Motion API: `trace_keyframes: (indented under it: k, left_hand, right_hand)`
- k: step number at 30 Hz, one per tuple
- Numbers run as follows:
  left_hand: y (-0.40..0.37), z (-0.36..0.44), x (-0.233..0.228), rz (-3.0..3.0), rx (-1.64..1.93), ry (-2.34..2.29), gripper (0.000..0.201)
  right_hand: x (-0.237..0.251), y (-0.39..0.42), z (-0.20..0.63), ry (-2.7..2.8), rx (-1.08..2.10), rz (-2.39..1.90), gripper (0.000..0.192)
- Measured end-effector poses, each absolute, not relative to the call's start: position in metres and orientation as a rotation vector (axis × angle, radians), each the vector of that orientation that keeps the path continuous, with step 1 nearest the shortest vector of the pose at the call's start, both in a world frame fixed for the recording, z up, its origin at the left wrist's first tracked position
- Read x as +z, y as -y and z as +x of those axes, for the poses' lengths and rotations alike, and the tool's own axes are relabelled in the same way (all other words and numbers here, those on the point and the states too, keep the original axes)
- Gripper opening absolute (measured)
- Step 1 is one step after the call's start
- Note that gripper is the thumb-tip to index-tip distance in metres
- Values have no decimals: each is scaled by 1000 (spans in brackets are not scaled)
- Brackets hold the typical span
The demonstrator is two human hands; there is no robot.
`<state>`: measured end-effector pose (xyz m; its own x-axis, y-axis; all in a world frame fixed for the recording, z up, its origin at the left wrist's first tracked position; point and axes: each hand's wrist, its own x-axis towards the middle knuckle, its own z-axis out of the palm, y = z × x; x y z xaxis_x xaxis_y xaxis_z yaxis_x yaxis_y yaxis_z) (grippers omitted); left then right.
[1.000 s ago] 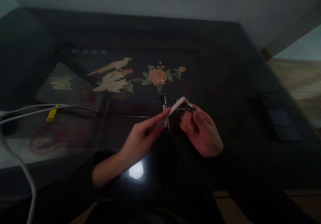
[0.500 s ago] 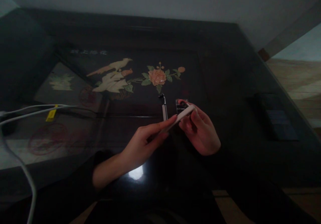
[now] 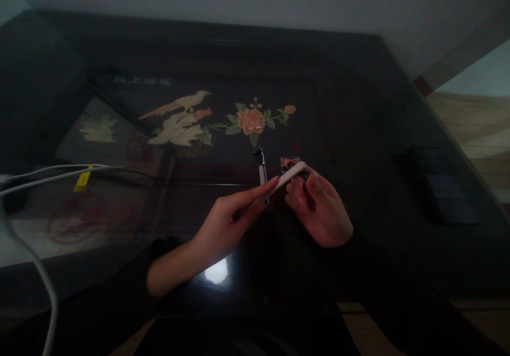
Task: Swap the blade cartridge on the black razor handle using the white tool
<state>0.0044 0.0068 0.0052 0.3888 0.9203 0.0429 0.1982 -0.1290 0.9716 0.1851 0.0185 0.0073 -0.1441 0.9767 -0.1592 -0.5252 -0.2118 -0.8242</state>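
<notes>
Though aslant, bar [image 3: 287,177] in left hand [image 3: 227,218]

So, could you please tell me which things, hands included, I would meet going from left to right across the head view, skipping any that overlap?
Yellow tag, the person's left hand, the person's right hand, dark phone.

Tabletop [image 3: 358,133]: blk, v. glossy, smooth, glass-like w/ mirror refl. Slim wht bar [image 3: 290,174]: smooth, plastic-look. Small box [image 3: 284,162]: clear, plastic-look. Thick cable [image 3: 44,273]: wht, smooth plastic. Sleeve [image 3: 99,297]: matt blk cloth. Wall [image 3: 239,0]: matt. Floor [image 3: 470,127]: wood-look.
</notes>
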Motion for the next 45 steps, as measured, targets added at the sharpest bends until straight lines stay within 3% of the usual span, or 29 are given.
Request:
trace_keyframes:
  k: [6,45]
  left_hand:
    - [-10,2,6,1590,861,-1087,44]
    - [-7,4,4,1646,834,-993,44]
  right_hand:
    - [8,-18,185,728,1627,-812,29]
    - [7,-18,186,720,1648,-862,37]
